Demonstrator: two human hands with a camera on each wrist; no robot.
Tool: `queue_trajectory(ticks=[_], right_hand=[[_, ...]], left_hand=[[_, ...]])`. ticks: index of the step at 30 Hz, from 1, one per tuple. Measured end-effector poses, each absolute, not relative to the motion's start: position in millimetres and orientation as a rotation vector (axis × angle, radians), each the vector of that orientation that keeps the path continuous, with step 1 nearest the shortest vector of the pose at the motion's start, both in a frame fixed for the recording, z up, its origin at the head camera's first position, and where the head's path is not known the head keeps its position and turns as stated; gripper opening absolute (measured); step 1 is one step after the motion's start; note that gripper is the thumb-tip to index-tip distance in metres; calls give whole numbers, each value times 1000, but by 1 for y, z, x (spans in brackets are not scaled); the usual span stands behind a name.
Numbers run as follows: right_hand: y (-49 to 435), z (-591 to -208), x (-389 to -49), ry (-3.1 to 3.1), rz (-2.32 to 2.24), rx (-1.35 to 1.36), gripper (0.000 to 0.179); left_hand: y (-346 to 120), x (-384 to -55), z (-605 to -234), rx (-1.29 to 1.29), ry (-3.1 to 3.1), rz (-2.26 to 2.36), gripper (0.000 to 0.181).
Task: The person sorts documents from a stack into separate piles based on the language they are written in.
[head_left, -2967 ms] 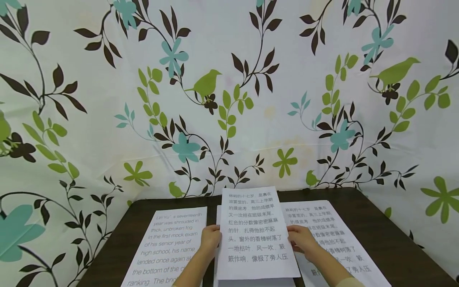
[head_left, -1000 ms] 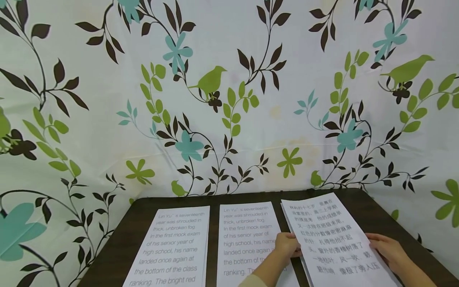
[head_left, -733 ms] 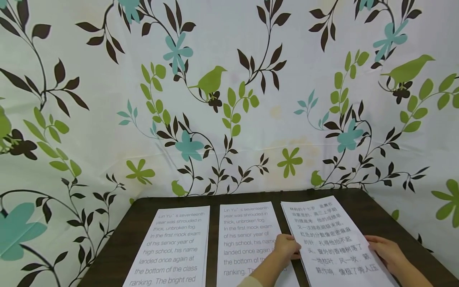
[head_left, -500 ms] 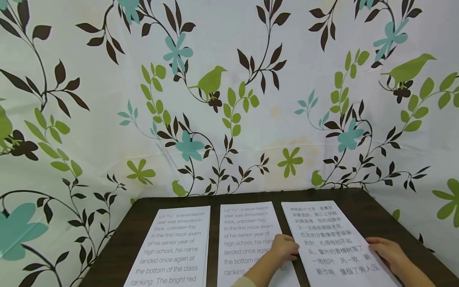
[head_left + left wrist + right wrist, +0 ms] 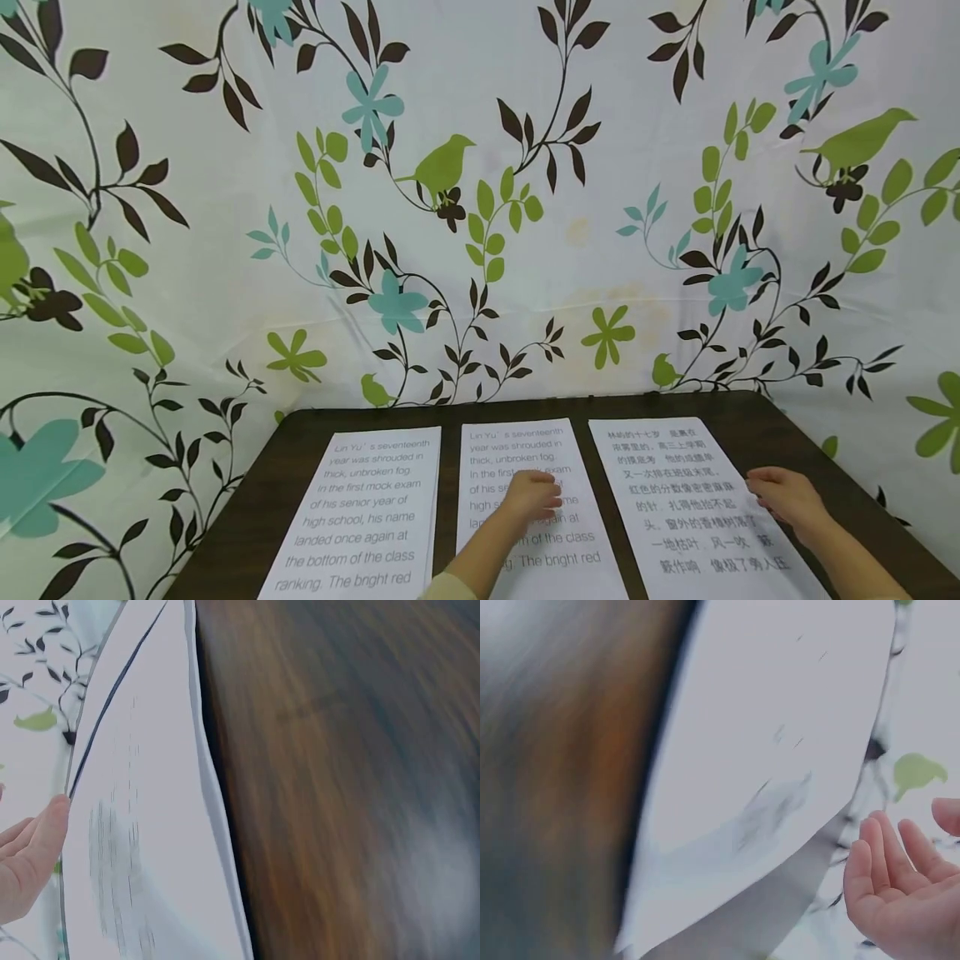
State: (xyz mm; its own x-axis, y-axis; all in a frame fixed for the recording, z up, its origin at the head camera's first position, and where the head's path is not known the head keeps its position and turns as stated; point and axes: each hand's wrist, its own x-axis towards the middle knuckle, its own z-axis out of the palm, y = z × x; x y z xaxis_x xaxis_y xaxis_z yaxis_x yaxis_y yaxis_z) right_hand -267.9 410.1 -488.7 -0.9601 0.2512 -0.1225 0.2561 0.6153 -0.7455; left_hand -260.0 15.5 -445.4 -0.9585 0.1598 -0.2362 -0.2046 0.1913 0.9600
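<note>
Three stacks of white printed paper lie side by side. The left stack (image 5: 356, 508) and the middle stack (image 5: 581, 533) have English text on top, while the right stack (image 5: 675, 508) shows Chinese characters. My left hand (image 5: 532, 497) hovers over the middle stack with loosely bent fingers, covering part of its lines. At the right edge of the Chinese stack is my right hand (image 5: 791, 500), holding nothing. In the right wrist view its fingers (image 5: 889, 855) are spread and relaxed. The left wrist view catches a few left fingertips (image 5: 54, 814) beside blurred paper (image 5: 150, 847).
A dark wood-grain table (image 5: 247, 508) carries the stacks, with narrow strips of wood between them. Behind its far edge hangs a white cloth (image 5: 480, 350) patterned with leaves, flowers and green birds.
Both hands carried a Chinese-printed sheet from over the middle stack onto the right one, squared its edges and let go. My left hand then shifted left; the right lifted slightly.
</note>
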Motion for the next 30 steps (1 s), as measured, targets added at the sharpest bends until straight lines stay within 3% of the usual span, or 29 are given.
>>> queue_trajectory(ticks=[7,17,30], right_hand=[[372,-510,-303,2900,-1303,263,56],[256,-417,-258,2774,-1438,-18,40],[202,-421,-260,2713,-1463,-21,34]], left_hand=[[-19,-264,-443,-56,2253,1843,32],[-62,-260,-440,-49,2299,1907,35],[-103,-256,-443,-97,2342,1894,39]])
